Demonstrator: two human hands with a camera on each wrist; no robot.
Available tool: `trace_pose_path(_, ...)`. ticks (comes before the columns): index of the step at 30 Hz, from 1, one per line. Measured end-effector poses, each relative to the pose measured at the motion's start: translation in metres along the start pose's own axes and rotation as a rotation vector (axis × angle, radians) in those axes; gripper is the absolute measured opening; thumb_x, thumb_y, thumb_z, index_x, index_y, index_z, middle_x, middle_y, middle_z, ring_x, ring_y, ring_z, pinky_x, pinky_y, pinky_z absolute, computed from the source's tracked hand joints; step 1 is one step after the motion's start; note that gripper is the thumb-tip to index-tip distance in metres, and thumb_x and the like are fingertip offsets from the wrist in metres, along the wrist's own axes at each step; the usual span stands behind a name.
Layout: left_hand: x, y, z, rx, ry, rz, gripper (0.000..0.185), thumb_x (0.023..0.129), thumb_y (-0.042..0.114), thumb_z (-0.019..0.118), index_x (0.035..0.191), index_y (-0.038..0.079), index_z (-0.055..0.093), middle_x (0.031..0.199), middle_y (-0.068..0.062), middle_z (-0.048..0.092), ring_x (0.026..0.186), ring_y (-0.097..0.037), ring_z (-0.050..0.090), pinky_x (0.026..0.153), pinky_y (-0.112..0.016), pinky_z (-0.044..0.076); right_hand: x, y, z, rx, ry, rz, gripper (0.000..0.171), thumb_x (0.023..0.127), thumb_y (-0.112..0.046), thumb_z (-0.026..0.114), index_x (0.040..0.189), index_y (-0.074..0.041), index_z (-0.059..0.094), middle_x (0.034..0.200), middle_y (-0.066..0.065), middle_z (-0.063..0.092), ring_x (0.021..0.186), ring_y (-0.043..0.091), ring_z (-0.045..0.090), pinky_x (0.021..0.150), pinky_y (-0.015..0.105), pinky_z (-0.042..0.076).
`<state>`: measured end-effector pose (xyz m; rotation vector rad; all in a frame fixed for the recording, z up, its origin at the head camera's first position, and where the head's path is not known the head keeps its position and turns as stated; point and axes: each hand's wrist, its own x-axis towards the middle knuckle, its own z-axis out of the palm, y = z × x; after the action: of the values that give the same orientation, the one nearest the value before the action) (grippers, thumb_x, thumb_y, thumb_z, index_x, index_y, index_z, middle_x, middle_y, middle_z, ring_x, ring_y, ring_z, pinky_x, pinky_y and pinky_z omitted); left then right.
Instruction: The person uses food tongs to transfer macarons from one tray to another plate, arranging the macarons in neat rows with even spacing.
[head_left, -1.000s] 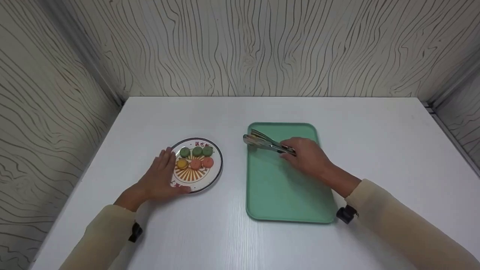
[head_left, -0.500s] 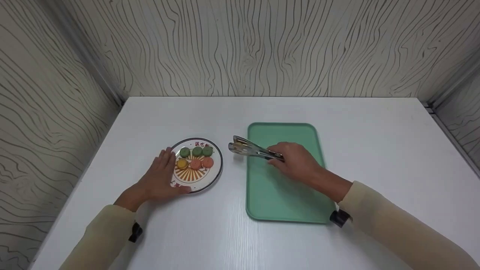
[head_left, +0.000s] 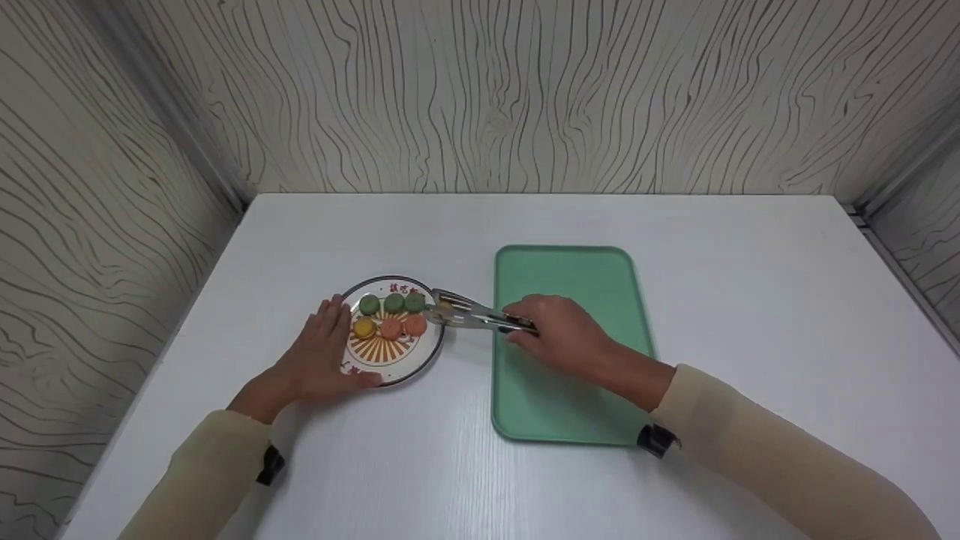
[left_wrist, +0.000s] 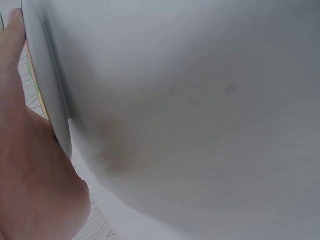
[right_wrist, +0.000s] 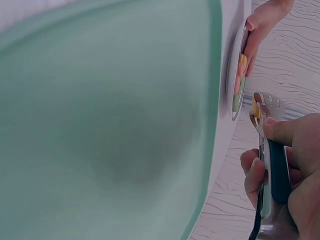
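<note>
A round plate (head_left: 431, 341) with a sunburst pattern carries several macarons: three green (head_left: 394, 303) in the back row, a yellow one (head_left: 364, 328) and two orange (head_left: 392, 329) in front. My left hand (head_left: 319, 352) rests flat on the plate's left rim (left_wrist: 47, 90), fingers straight. My right hand (head_left: 559, 339) grips metal tongs (head_left: 469, 315) over the left edge of a green tray (head_left: 592, 277). The tong tips reach the plate's right rim, beside the right-hand macarons. The tongs (right_wrist: 265, 145) show in the right wrist view, with my thumb and fingers round the handle.
The white table (head_left: 750, 300) sits in a booth with wood-grain patterned walls at the back and both sides. The green tray (right_wrist: 100, 125) holds nothing. A black wrist mount (head_left: 654, 441) sits at the tray's front right corner.
My right hand carried the tongs leftward from over the tray's far left corner to the plate's right rim. The left hand and the plate stayed put.
</note>
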<state>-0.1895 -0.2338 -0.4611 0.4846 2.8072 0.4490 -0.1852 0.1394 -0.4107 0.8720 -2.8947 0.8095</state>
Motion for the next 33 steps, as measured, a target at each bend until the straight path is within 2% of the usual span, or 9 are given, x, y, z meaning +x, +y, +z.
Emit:
trace_pose_path(10, -0.001, -0.001, 0.001, 0.011, 0.016, 0.012, 0.127, 0.082, 0.073, 0.065, 0.157, -0.014, 0.012, 0.166, -0.031, 0.001, 0.154, -0.047, -0.002, 0.123, -0.059, 0.009, 0.009, -0.018, 0.01, 0.015, -0.038, -0.034, 0.015, 0.091, -0.011, 0.077, 0.106, -0.011, 0.077, 0.093, -0.002, 0.073, 0.076, 0.011, 0.056, 0.069, 0.029, 0.052)
trace_pose_path(18, -0.001, -0.001, 0.001, 0.031, 0.046, 0.038, 0.124, 0.083, 0.073, 0.064, 0.156, -0.015, 0.016, 0.165, -0.033, 0.006, 0.153, -0.049, 0.002, 0.123, -0.06, 0.013, 0.016, -0.028, 0.02, 0.021, -0.06, -0.065, 0.016, 0.092, -0.012, 0.077, 0.107, -0.012, 0.077, 0.093, -0.002, 0.074, 0.078, 0.01, 0.059, 0.07, 0.029, 0.052)
trace_pose_path(25, -0.001, -0.002, 0.002, 0.022, 0.051, 0.052, 0.125, 0.083, 0.072, 0.065, 0.155, -0.015, 0.015, 0.165, -0.034, 0.005, 0.153, -0.049, 0.001, 0.123, -0.06, 0.012, 0.022, -0.039, 0.027, 0.032, -0.076, -0.101, 0.009, 0.091, -0.013, 0.077, 0.101, -0.011, 0.077, 0.089, -0.001, 0.073, 0.074, 0.011, 0.058, 0.067, 0.029, 0.052)
trace_pose_path(33, -0.001, -0.003, 0.001, 0.009, 0.052, 0.062, 0.125, 0.082, 0.071, 0.067, 0.155, -0.016, 0.014, 0.164, -0.034, 0.004, 0.152, -0.05, 0.001, 0.122, -0.061, 0.012, 0.031, -0.051, 0.035, 0.024, -0.112, -0.087, 0.016, 0.092, -0.013, 0.076, 0.108, -0.009, 0.078, 0.098, 0.001, 0.076, 0.085, 0.013, 0.066, 0.077, 0.032, 0.056)
